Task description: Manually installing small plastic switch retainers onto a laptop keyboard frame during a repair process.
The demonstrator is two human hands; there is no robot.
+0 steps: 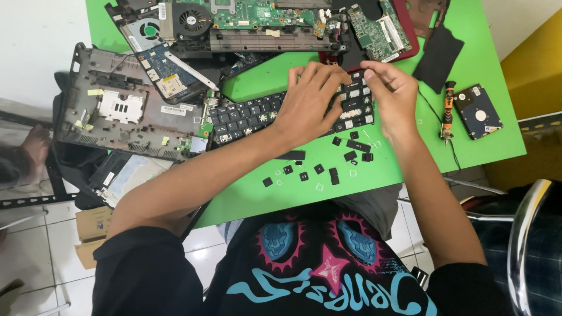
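A black laptop keyboard (249,112) lies across the green table (492,137), with some keys gone from its right part. My left hand (310,100) rests palm down over its middle, fingers reaching toward the right end. My right hand (393,93) pinches at the keys on the keyboard's right end, fingertips pressed together on a keycap. Several loose black keycaps (335,175) and small clear clips lie scattered on the table just in front of the keyboard.
A stripped laptop base (117,105) sits at the left, circuit boards with a fan (193,20) at the back. A red-edged board (380,26), a black cover (439,55), an orange screwdriver (448,111) and a hard drive (478,111) lie at the right.
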